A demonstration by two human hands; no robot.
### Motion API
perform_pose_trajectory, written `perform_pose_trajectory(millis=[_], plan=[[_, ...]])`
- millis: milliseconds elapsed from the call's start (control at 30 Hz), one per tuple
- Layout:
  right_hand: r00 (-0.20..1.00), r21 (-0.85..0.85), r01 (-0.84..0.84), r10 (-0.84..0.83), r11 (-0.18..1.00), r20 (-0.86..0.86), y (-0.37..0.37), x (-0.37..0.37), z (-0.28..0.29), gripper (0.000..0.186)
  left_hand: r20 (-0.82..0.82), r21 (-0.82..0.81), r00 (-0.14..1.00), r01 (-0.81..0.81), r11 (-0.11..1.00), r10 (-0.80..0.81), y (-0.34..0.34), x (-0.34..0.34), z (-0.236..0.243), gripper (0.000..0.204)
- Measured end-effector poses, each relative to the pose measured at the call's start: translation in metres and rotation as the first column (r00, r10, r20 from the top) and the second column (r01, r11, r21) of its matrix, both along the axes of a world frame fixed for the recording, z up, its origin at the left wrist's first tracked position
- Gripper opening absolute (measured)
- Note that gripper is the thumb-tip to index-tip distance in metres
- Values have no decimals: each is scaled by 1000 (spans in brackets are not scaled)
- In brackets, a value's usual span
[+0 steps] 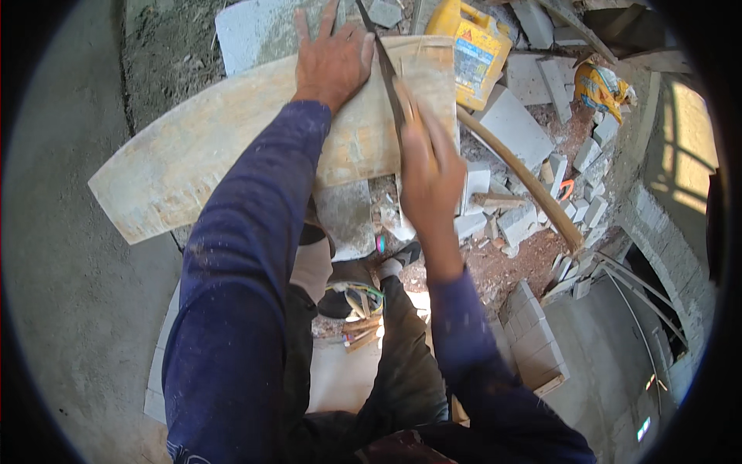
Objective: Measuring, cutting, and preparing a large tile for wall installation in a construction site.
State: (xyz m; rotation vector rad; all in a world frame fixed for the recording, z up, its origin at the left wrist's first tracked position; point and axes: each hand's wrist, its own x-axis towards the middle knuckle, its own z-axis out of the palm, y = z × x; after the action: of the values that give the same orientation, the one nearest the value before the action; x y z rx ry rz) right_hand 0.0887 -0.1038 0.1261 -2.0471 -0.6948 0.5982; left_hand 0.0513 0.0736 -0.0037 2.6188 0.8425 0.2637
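Note:
A long, pale wooden board (216, 139) with worn, stained faces lies slantwise in front of me. My left hand (332, 62) presses flat on its upper part, fingers spread, holding nothing. Close to the right of that hand, a handsaw (384, 66) crosses the board, its dark, narrow blade seen nearly edge-on. My right hand (429, 174) is closed round the near end of the saw, at the board's right part. Motion blurs the right fingers, and they hide most of the handle.
Beyond the board's right end stands a yellow jerrycan (471, 54). A curved wooden handle (533, 185) slants over broken light-grey blocks (518, 224). Farther right lies a crumpled yellow bag (599, 89). Below, near my feet, a round container (352, 298) holds wood scraps.

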Motion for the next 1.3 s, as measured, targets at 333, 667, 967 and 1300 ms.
perform_pose_trajectory(millis=[333, 667, 967, 1300], plan=[[994, -58, 48, -53, 997, -96, 12, 16, -4, 36, 87, 116, 996, -17, 993, 7, -3, 10, 13, 32], [999, -113, -53, 53, 992, 0, -61, -32, 33, 43, -76, 216, 997, 6, 976, 10, 6, -5, 16, 35], [955, -237, 70, -134, 969, -266, -75, -42, 61, 48, -95, -128, 993, -75, 989, 63, -7, 0, 18, 34], [1000, -98, -10, 9, 995, -9, 9, 20, -14, 41, 3, 98, 999, 42, 994, -43, -5, 10, 1, 35]])
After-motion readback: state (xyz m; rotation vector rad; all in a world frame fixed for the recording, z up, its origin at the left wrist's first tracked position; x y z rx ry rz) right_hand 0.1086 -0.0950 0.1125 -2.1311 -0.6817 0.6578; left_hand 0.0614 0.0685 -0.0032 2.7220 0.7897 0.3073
